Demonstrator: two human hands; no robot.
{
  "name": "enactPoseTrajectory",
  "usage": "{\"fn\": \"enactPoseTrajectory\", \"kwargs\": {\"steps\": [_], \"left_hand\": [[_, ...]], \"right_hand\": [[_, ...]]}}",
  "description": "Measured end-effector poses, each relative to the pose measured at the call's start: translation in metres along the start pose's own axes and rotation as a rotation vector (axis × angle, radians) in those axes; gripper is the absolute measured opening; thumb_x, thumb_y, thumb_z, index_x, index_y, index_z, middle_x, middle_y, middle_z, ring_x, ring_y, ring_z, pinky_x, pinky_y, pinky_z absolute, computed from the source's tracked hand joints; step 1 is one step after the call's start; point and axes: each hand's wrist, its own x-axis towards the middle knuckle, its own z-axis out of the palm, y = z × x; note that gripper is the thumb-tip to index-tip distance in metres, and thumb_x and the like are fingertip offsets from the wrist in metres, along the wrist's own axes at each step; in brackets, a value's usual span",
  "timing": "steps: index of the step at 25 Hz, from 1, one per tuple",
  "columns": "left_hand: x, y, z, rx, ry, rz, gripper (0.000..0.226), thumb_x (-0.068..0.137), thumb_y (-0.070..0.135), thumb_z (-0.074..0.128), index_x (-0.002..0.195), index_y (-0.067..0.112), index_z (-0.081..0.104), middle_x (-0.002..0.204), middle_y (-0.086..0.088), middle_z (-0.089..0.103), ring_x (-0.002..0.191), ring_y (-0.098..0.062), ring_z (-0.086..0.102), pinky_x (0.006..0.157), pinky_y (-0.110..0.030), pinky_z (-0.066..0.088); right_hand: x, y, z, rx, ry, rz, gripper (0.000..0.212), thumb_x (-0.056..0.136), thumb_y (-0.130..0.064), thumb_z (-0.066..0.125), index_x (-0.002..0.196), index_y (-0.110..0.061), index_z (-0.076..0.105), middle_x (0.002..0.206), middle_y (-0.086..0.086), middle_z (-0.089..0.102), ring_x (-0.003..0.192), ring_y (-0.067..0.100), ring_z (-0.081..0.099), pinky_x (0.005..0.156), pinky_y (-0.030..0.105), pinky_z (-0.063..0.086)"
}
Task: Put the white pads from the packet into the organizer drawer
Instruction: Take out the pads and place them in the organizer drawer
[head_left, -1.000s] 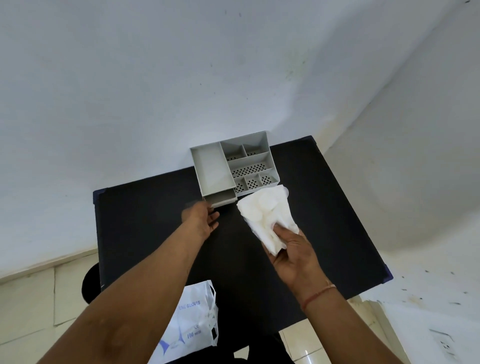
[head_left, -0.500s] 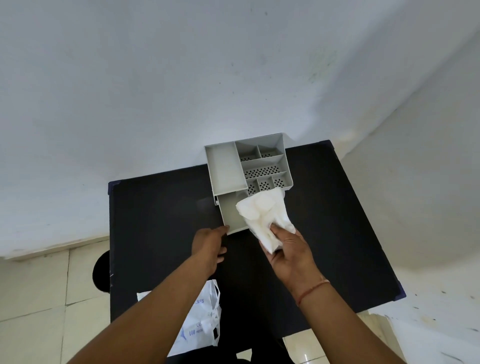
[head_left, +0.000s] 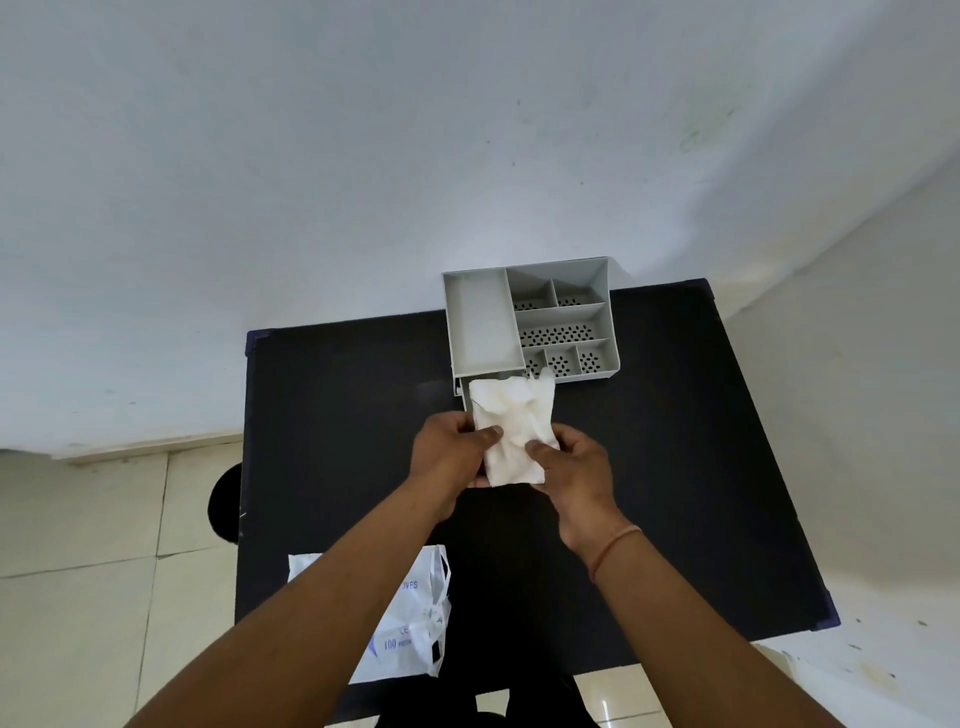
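The packet (head_left: 511, 431) is a soft, crumpled pouch of clear film, white all over from the pads packed inside, its upper end rumpled and puffed, its lower end flatter and squared; single pads cannot be told apart through the wrap; it is held above the black table (head_left: 332, 415), just in front of the organizer (head_left: 530, 322), its top edge overlapping that unit's front lower corner; the left hand (head_left: 449, 460) pinches the packet's left edge, thumb laid across the front face, fingers closed behind it; the right hand (head_left: 569, 467) clasps the right edge and lower corner, fingers curled firmly onto the film; both hands thus hold the same packet between them; the organizer is a grey plastic box standing at the table's far edge against the wall, with a long plain compartment on the left and five smaller compartments on the right whose floors are perforated with dark holes; nothing shows inside any of them; the drawer (head_left: 464, 391) juts from beneath the long compartment, mostly hidden behind the packet, its contents not visible; near the table's front edge lies a white bag (head_left: 410, 631) with blue lettering, partly covered by the left forearm.
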Motion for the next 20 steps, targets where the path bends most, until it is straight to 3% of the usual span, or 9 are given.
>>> {"fn": "enactPoseTrajectory", "kwargs": {"steps": [2, 5, 7, 9, 12, 16, 18, 20], "left_hand": [[0.005, 0.001, -0.001, 0.146, 0.049, 0.036, 0.014, 0.095, 0.019, 0.079, 0.105, 0.009, 0.076, 0.099, -0.01, 0.082, 0.08, -0.023, 0.082, 0.06, -0.04, 0.069], [0.01, -0.001, 0.003, 0.325, 0.131, 0.087, 0.019, 0.093, 0.029, 0.081, 0.098, 0.012, 0.075, 0.089, -0.006, 0.08, 0.064, -0.02, 0.08, 0.055, -0.038, 0.068], [0.011, -0.001, 0.004, 0.29, 0.163, 0.098, 0.023, 0.095, 0.033, 0.078, 0.099, 0.01, 0.075, 0.088, -0.007, 0.08, 0.064, -0.02, 0.08, 0.056, -0.04, 0.069], [0.013, -0.004, 0.003, 0.217, 0.152, 0.082, 0.02, 0.097, 0.027, 0.075, 0.111, 0.012, 0.076, 0.096, -0.008, 0.079, 0.074, -0.021, 0.081, 0.06, -0.04, 0.07], [0.018, -0.01, 0.0, 0.309, 0.135, 0.162, 0.042, 0.092, 0.009, 0.076, 0.133, 0.013, 0.07, 0.114, -0.006, 0.078, 0.087, -0.02, 0.08, 0.071, -0.04, 0.07], [0.029, -0.007, 0.004, 0.736, 0.226, 0.421, 0.047, 0.092, 0.019, 0.076, 0.138, 0.017, 0.069, 0.121, -0.005, 0.079, 0.108, -0.023, 0.075, 0.099, -0.035, 0.059], [0.033, -0.005, 0.007, 0.898, 0.2, 0.493, 0.044, 0.096, 0.028, 0.072, 0.139, 0.02, 0.068, 0.128, -0.007, 0.075, 0.114, -0.028, 0.073, 0.1, -0.04, 0.058], [0.032, -0.009, 0.006, 1.041, 0.194, 0.517, 0.041, 0.099, 0.034, 0.067, 0.139, 0.023, 0.067, 0.131, -0.008, 0.069, 0.109, -0.033, 0.073, 0.092, -0.045, 0.061]], "right_hand": [[0.009, 0.001, -0.004, -0.286, -0.005, -0.104, 0.015, 0.091, -0.014, 0.073, 0.093, -0.028, 0.074, 0.099, 0.003, 0.079, 0.092, 0.024, 0.077, 0.075, 0.044, 0.067], [0.022, -0.001, -0.004, -0.629, -0.03, -0.316, 0.021, 0.089, -0.019, 0.073, 0.109, -0.021, 0.077, 0.102, -0.001, 0.078, 0.089, 0.016, 0.073, 0.082, 0.039, 0.064], [0.029, -0.007, -0.001, -0.791, -0.05, -0.411, 0.027, 0.089, -0.017, 0.07, 0.116, -0.014, 0.076, 0.108, 0.003, 0.078, 0.092, 0.016, 0.071, 0.086, 0.028, 0.057], [0.035, -0.011, 0.003, -0.95, -0.056, -0.468, 0.035, 0.09, -0.021, 0.067, 0.124, -0.015, 0.074, 0.116, 0.005, 0.075, 0.105, 0.022, 0.07, 0.093, 0.03, 0.054], [0.042, -0.014, 0.006, -1.202, -0.124, -0.478, 0.041, 0.095, -0.031, 0.06, 0.134, -0.024, 0.065, 0.121, 0.01, 0.064, 0.112, 0.028, 0.064, 0.093, 0.036, 0.052], [0.057, -0.015, 0.013, -1.347, -0.157, -0.472, 0.041, 0.101, -0.034, 0.052, 0.141, -0.025, 0.056, 0.124, 0.014, 0.053, 0.112, 0.033, 0.061, 0.09, 0.041, 0.055], [0.066, -0.018, 0.015, -1.426, -0.209, -0.402, 0.046, 0.101, -0.036, 0.05, 0.146, -0.025, 0.05, 0.129, 0.016, 0.05, 0.117, 0.036, 0.059, 0.091, 0.043, 0.053], [0.068, -0.017, 0.013, -1.413, -0.262, -0.329, 0.052, 0.101, -0.039, 0.05, 0.15, -0.025, 0.044, 0.132, 0.016, 0.048, 0.121, 0.036, 0.056, 0.095, 0.044, 0.051]]}}
